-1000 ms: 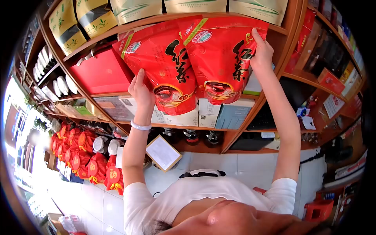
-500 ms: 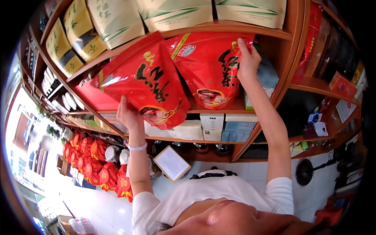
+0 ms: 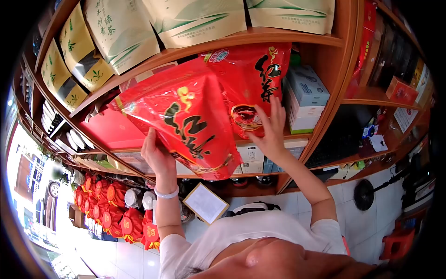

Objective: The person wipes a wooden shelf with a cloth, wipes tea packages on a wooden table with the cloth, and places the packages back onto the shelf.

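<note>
A large red tea bag (image 3: 186, 100) with black characters is tilted in front of the wooden shelf. My left hand (image 3: 159, 156) grips its lower left edge, thumb on the front face. Behind and to the right, a second red tea bag (image 3: 248, 69) of the same print stands on the shelf, partly covered by the first. Over its lower right part is my right hand (image 3: 273, 132), fingers spread and holding nothing; whether the fingertips touch the bag I cannot tell.
Pale green-printed pouches (image 3: 200, 23) and yellow pouches (image 3: 86, 49) line the shelf above. White and blue boxes (image 3: 309, 88) sit right of the bags. Below left are several red cloth-covered jars (image 3: 111, 218); a framed white sheet (image 3: 206, 203) and a black fan (image 3: 364, 194) are lower down.
The front tea bag has come down and closer, with my left hand still on it. My right hand has let go of the second bag's upper right edge and dropped to its lower part.
</note>
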Demonstrator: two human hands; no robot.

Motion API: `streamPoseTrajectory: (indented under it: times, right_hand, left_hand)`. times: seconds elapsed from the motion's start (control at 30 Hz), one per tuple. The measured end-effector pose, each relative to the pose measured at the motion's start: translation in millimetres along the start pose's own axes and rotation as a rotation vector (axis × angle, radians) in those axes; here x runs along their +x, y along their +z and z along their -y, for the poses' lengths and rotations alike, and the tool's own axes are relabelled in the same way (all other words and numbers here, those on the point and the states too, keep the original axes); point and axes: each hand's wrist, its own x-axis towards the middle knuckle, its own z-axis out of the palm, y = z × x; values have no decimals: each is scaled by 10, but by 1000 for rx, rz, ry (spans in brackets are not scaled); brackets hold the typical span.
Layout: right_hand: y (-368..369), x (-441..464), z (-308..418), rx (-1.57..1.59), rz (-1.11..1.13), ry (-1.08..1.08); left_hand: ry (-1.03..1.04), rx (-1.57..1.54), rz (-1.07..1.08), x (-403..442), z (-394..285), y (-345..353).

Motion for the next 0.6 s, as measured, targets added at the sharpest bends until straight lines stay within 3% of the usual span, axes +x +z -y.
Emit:
streamPoseTrajectory:
  times: [0.1,0.23,0.33,0.4,0.53,0.6]
  right_hand:
    - [291,-152,-176,-55,74,52]
    - [534,-189,-421,-97,-55,-12]
    - [566,-160,-460,-63,11,85]
    - [571,-135,-421,36,-6,184]
    - [600,-251,-549,247,-161,158]
    - [353,-311,-389,579,-148,263]
  left_hand:
    - [-145,-16,76,-84,115,160]
    - [-384,23,205,-133,281,174]
    - [-402,-7,183,-140,336,303]
    - [-500,-44,232,-63,406,330]
    - [-569,-100,260,138,543,426]
    - [-574,-118,263,194,579,522]
